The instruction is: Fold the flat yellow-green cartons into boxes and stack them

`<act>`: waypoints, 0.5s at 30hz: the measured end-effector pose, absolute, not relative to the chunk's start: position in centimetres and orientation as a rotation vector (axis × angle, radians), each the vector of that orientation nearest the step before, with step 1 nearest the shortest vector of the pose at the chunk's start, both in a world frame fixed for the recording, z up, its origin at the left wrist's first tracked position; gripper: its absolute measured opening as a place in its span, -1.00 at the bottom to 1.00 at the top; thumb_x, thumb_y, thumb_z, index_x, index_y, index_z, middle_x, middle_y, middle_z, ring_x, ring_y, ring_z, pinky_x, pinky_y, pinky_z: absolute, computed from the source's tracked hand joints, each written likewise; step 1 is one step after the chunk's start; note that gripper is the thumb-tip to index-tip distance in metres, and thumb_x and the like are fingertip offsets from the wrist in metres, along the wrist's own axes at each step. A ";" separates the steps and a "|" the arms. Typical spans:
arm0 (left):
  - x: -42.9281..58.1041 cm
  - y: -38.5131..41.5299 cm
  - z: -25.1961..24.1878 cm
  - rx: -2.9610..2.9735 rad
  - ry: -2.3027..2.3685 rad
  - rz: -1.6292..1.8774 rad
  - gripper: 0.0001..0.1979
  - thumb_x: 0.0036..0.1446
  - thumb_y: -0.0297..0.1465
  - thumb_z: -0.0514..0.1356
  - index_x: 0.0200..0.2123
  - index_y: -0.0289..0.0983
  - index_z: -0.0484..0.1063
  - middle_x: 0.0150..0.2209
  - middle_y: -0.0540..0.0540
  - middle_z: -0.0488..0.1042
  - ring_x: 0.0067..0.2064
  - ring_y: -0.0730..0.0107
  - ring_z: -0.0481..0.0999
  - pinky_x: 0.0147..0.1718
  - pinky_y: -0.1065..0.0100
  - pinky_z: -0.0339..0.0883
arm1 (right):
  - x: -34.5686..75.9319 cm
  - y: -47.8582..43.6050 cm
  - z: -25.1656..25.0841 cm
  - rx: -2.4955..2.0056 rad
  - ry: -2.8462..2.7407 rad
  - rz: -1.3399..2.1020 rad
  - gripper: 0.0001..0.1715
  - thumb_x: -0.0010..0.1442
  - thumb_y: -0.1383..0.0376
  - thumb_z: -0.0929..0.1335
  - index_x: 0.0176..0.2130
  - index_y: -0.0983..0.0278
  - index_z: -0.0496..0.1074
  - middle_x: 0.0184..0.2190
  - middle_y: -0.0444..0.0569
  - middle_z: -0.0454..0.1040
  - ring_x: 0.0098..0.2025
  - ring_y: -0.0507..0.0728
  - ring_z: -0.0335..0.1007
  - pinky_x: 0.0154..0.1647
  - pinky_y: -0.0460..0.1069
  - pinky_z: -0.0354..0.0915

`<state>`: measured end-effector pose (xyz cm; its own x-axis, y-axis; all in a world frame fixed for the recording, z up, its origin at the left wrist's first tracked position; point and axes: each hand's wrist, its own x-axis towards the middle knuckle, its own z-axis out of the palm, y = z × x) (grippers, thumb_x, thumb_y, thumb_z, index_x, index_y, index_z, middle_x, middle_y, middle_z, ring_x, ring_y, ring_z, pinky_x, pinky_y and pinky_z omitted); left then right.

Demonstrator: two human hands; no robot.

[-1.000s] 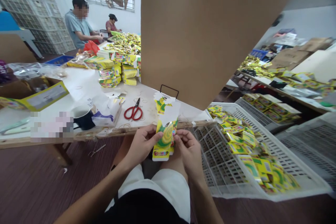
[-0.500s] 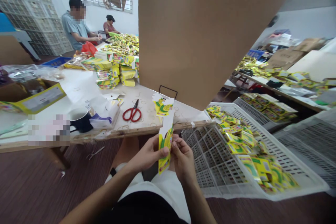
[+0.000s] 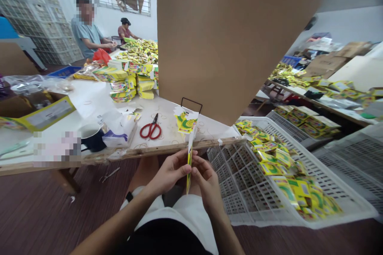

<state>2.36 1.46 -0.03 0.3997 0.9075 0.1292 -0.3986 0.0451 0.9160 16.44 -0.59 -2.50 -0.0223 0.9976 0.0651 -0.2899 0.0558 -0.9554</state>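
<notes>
A yellow and green printed carton (image 3: 189, 163), thin and flat, stands nearly edge-on between my hands over my lap. My left hand (image 3: 174, 173) pinches it from the left with the thumb in front. From the right, my right hand (image 3: 206, 177) has its thumb and curled fingers closed on the opposite face. Just beyond them, another flat carton (image 3: 186, 120) with white flaps lies at the table edge against a thin black wire frame (image 3: 192, 99). Red-handled scissors (image 3: 151, 128) rest on the table to the left.
A large cardboard sheet (image 3: 227, 44) stands behind the wire frame. On the right is a white plastic crate (image 3: 338, 179) holding many yellow cartons. Bundled cartons (image 3: 122, 85), a dark mug (image 3: 92, 137) and an open box (image 3: 50, 111) occupy the table's left. Two people sit farther back.
The carton between my hands has turned from showing its printed face to nearly edge-on. My right hand has shifted slightly left, closer to my left hand.
</notes>
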 end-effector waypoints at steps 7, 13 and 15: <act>3.1 1.6 -0.9 0.973 0.706 1.152 -0.56 -0.01 -0.14 0.30 -0.13 -0.31 0.47 -0.29 -0.14 0.57 -0.22 0.25 0.54 -0.20 0.31 0.38 | 16.2 -0.8 -2.5 -1.006 -1.037 1.257 -0.66 0.01 0.19 0.48 -0.21 0.26 0.45 -0.28 -0.01 0.55 -0.23 0.15 0.48 -0.17 0.03 0.40; 3.8 1.6 -1.2 1.054 0.821 1.151 -0.59 0.09 -0.12 0.20 -0.16 -0.34 0.44 -0.31 -0.13 0.55 -0.26 0.27 0.53 -0.22 0.31 0.39 | 16.2 -0.7 -3.2 -1.108 -1.019 1.153 -0.72 0.04 0.14 0.45 -0.34 0.28 0.41 -0.45 -0.06 0.51 -0.42 0.10 0.42 -0.38 -0.03 0.38; 3.7 1.6 -1.3 1.141 0.880 1.171 -0.65 0.13 -0.18 0.17 -0.15 -0.34 0.42 -0.23 -0.16 0.54 -0.20 0.26 0.52 -0.18 0.31 0.38 | 16.3 -0.7 -3.3 -1.131 -1.057 1.074 -0.73 0.05 0.15 0.44 -0.35 0.27 0.39 -0.44 -0.06 0.50 -0.41 0.10 0.41 -0.38 -0.03 0.38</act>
